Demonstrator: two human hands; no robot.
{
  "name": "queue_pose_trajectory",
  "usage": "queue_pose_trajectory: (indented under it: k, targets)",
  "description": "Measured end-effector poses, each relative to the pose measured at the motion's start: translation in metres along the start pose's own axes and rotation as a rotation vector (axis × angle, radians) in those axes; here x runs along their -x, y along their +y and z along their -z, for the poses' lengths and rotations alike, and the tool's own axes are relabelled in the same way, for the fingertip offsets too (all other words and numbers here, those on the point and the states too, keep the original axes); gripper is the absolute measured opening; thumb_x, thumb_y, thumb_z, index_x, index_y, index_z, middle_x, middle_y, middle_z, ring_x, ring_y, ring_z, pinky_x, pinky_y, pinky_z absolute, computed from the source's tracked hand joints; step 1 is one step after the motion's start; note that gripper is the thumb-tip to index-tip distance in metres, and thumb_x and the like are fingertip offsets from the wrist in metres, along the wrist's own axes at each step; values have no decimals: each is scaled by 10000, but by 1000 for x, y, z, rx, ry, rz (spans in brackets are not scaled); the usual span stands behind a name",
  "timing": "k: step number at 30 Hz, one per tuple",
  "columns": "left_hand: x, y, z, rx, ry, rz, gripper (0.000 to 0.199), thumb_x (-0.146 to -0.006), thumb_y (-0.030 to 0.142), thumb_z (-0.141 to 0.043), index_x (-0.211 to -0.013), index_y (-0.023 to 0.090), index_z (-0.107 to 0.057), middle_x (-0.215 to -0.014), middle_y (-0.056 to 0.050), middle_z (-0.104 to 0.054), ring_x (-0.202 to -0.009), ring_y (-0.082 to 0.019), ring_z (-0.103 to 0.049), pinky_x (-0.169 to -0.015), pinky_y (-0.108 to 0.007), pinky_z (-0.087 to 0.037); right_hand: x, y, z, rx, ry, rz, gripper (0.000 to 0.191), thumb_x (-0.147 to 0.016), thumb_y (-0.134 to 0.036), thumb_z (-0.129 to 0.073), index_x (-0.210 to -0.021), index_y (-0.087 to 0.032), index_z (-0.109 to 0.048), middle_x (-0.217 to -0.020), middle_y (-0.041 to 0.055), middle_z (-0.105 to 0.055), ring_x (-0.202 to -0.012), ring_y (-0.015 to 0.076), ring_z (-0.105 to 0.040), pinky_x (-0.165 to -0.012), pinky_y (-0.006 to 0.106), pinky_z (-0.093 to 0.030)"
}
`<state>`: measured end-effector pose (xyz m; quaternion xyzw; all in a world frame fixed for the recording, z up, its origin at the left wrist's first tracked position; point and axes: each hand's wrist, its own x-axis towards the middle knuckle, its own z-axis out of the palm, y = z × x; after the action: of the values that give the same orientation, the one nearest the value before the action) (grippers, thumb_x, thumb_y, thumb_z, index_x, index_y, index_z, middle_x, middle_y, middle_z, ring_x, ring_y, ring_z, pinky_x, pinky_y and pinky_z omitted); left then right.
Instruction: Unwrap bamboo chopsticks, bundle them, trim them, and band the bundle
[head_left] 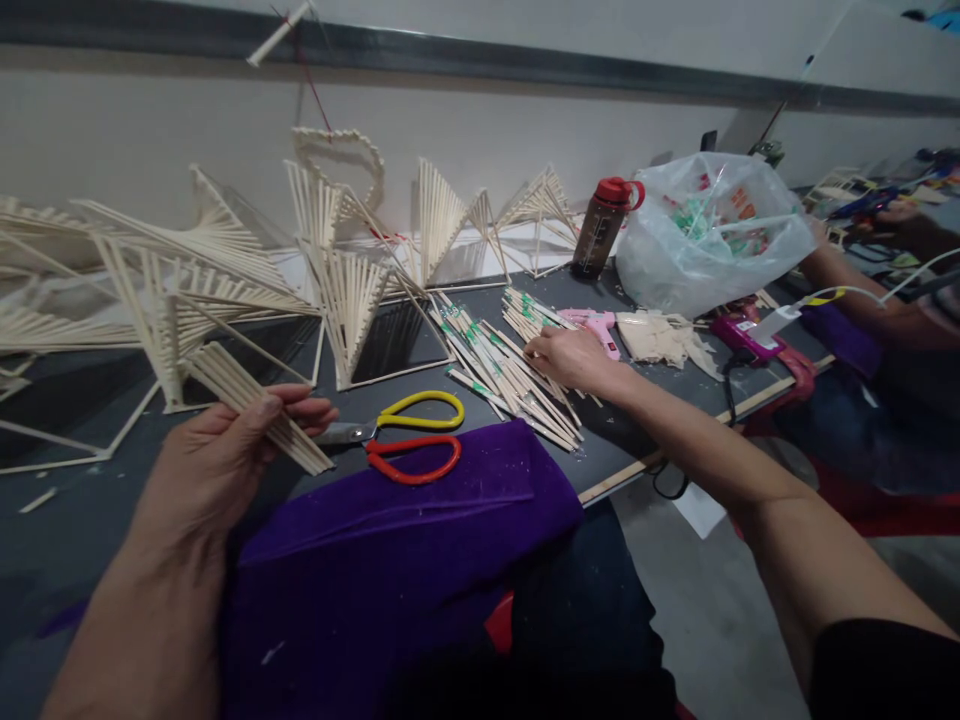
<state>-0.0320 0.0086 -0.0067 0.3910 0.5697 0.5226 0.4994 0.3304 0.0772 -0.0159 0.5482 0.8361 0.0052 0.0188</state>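
Note:
My left hand (pixel 240 430) is closed round a small bundle of pale wooden sticks (pixel 259 405), which slants down to the right. They look like disposable chopsticks. Over a loose pile of similar sticks (pixel 495 360), some with green-printed wrappers, my right hand (pixel 574 357) reaches with its fingers bent down into the pile. Whatever is between those fingertips is hidden. Scissors (pixel 416 440) with one yellow and one red handle lie beside my left hand, partly on a purple cloth (pixel 420 520). A pink glue gun (pixel 600 328) lies just behind my right hand.
Stick-built frames (pixel 352 310) stand along the wall at left and centre. A brown bottle (pixel 602 228) with a red lid stands by a plastic bag (pixel 712 240) of wrappers. A magenta box (pixel 746 335) with cables lies at right. Another person's arm (pixel 855 275) is beyond it.

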Motion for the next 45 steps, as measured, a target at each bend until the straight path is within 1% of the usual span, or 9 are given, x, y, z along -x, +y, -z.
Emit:
queue_pose_trajectory:
  k: [7,14,21,23,26,29,36,40,45]
  targets:
    - [0,-2,1,-4,-15,-23,369,-646,424,-787,-894,162,-711,-776,-40,-748,-704,-192,-707,-691,-258,-585,0,18,-2,8,33,-46,319,-921,-218,-406,-1092,-211,-675,-1034,101,-651,-908,215,-620,-639,282,-350]
    - [0,-1,0,-12,-12,-11,354,-656,421,-780,-893,167,-708,-776,-38,-749,-706,-192,-709,-681,-251,-585,2,20,-4,-27,53,-41,304,-916,-226,-410,-1010,-203,-698,-1033,94,-649,-888,206,-615,-601,279,-306]
    - [1,-2,1,-22,-10,-25,339,-662,413,-776,-887,168,-711,-769,-42,-749,-701,-193,-708,-686,-260,-583,7,13,-2,-32,83,-82,300,-931,-229,-393,-1025,-184,-674,-1022,102,-652,-917,212,-605,-688,286,-364]
    - [1,-1,-1,-18,-11,-21,362,-640,426,-787,-880,166,-713,-765,-43,-748,-693,-196,-707,-680,-261,-585,10,2,-5,-77,118,-8,308,-942,-313,-414,-1096,-194,-653,-1088,94,-640,-945,211,-595,-736,292,-383]
    - [2,2,-4,-17,-2,-8,389,-617,439,-800,-871,159,-712,-759,-45,-746,-693,-198,-707,-676,-258,-586,10,-13,-12,-122,146,250,411,-952,-434,-402,-1226,-192,-590,-1190,100,-604,-1038,217,-554,-849,312,-387]
    - [2,2,-4,-6,1,-16,405,-607,432,-808,-881,151,-710,-758,-53,-747,-697,-199,-708,-680,-255,-587,4,-17,-18,-72,128,390,427,-976,-400,-345,-1253,-165,-569,-1236,120,-583,-1100,227,-509,-940,345,-346]
    - [2,-1,0,8,-23,-17,387,-641,414,-794,-907,148,-705,-785,-51,-747,-718,-200,-710,-694,-272,-591,-6,0,-19,97,108,162,322,-945,-219,-363,-1117,-140,-623,-1156,145,-606,-1022,241,-524,-900,351,-345]
    - [2,-1,1,12,-26,-15,413,-622,430,-804,-898,139,-703,-774,-58,-745,-704,-205,-709,-668,-276,-592,-4,1,-17,74,112,46,282,-903,-165,-404,-1035,-139,-652,-1062,141,-622,-975,236,-549,-824,326,-371]
    - [0,-3,2,13,-28,-23,419,-628,424,-803,-912,133,-700,-785,-65,-746,-706,-203,-712,-682,-284,-595,-2,4,-13,-23,123,-31,315,-921,-187,-386,-1084,-169,-656,-1062,117,-627,-925,209,-591,-713,290,-383]
